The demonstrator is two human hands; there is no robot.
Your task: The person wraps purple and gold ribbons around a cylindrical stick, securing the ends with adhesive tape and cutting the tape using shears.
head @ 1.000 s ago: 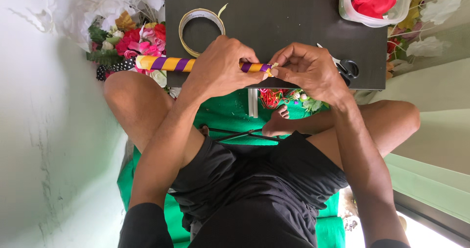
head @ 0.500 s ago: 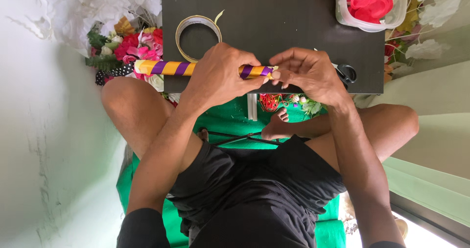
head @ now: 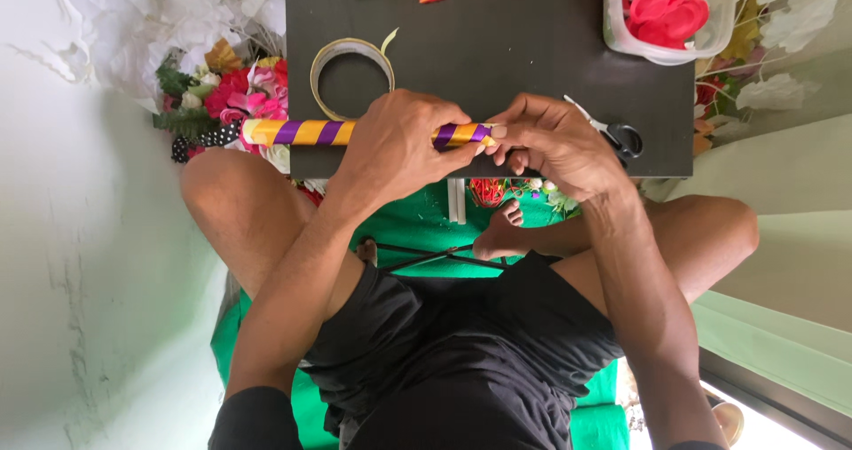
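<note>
While my left hand (head: 395,144) gripped the striped stick (head: 302,132) and my right hand (head: 555,139) pinched its end, I judged the wrap could loosen if that pinch slipped.

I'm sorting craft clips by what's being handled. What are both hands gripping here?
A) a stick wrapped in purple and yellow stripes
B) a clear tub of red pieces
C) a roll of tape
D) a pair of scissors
A: the left hand wraps around the middle of the striped stick, and the right hand pinches its end; the scissors, tape roll and tub lie untouched on the dark board.
</note>
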